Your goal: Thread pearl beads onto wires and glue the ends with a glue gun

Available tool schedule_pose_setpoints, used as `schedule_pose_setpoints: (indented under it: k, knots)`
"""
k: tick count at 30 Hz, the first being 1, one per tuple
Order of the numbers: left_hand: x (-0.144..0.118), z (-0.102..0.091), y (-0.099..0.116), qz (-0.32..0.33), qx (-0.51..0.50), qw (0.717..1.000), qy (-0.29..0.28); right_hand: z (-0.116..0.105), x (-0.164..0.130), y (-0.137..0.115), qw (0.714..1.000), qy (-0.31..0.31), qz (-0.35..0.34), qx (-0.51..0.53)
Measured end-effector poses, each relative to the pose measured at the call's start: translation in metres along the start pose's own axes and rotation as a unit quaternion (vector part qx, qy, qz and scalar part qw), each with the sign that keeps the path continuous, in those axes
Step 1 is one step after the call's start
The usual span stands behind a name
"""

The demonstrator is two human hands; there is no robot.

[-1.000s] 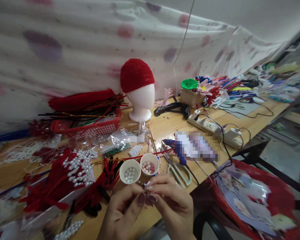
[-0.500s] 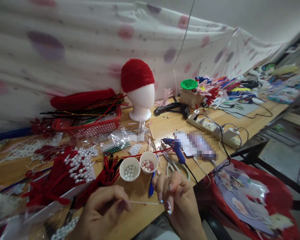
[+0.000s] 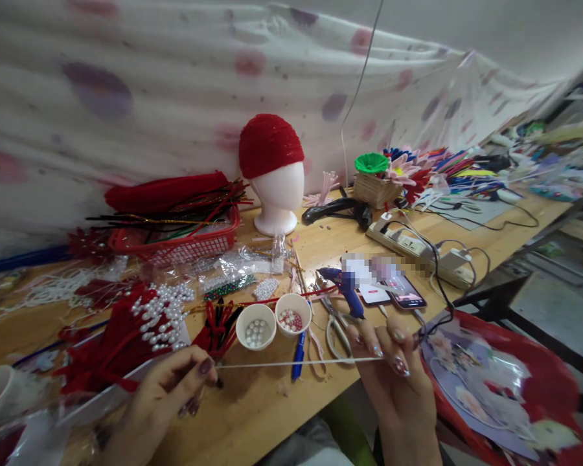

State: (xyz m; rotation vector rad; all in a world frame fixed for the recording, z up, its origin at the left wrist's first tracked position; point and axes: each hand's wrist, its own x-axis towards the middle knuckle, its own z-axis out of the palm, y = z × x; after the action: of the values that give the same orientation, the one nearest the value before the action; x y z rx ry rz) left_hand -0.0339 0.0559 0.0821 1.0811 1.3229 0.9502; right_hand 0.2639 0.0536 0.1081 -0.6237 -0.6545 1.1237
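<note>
My left hand (image 3: 168, 395) and my right hand (image 3: 393, 378) pinch the two ends of a thin white strand (image 3: 296, 363), stretched taut and level above the wooden table's front edge (image 3: 272, 414). Just beyond the strand stand two small white cups: one with white pearls (image 3: 256, 326) and one with red and white beads (image 3: 293, 314). A blue pen (image 3: 298, 355) lies under the strand. Red pipe-cleaner pieces with pearls (image 3: 140, 327) lie beside my left hand.
Scissors (image 3: 337, 327), a blue glue gun (image 3: 346, 291) and a phone (image 3: 402, 292) lie near my right hand. Behind are a red basket (image 3: 184, 243), a foam head with a red cap (image 3: 272, 171), a power strip (image 3: 408, 244) and a red chair (image 3: 505, 388).
My hands, close together a second ago, have moved apart, left hand leftward and right hand rightward. The white strand between them has drawn out long and taut.
</note>
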Motion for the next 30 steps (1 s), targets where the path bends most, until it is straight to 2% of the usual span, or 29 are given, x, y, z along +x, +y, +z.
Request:
schedule_pose_setpoints:
  k: [4, 6, 11, 16, 18, 19, 22, 24, 26, 30]
  knots:
    - [0.002, -0.002, -0.003, 0.061, 0.139, 0.985, -0.086, -0.007, -0.002, -0.003, 1.000, 0.008, -0.021, -0.011]
    - [0.001, -0.004, -0.005, 0.078, 0.188, 0.973, -0.106, -0.013, -0.003, -0.005, 0.999, 0.009, -0.029, -0.025]
    - [-0.003, 0.003, -0.010, 0.051, 0.261, 0.960, -0.091, -0.024, -0.005, -0.005, 0.995, -0.003, -0.025, -0.093]
    - [-0.009, 0.016, -0.011, 0.095, 0.320, 0.940, -0.071, -0.013, -0.014, 0.008, 0.986, -0.071, 0.016, -0.150]
    - [-0.015, 0.021, -0.008, 0.135, 0.309, 0.940, -0.049, -0.001, -0.023, 0.015, 0.967, -0.131, 0.034, -0.215]
    - [-0.018, 0.024, -0.006, 0.160, 0.295, 0.941, -0.036, 0.006, -0.027, 0.019, 0.949, -0.171, 0.030, -0.264]
    - [-0.028, 0.033, 0.001, 0.274, 0.240, 0.931, -0.010, 0.023, -0.038, 0.028, 0.868, -0.285, -0.041, -0.404]
    - [-0.032, 0.038, 0.003, 0.350, 0.221, 0.910, -0.002, 0.030, -0.042, 0.033, 0.829, -0.322, -0.091, -0.449]
    - [-0.035, 0.042, 0.003, 0.387, 0.225, 0.894, 0.009, 0.033, -0.045, 0.036, 0.811, -0.338, -0.103, -0.466]
    - [-0.039, 0.042, -0.001, 0.386, 0.258, 0.885, 0.021, 0.033, -0.044, 0.038, 0.798, -0.360, -0.052, -0.481]
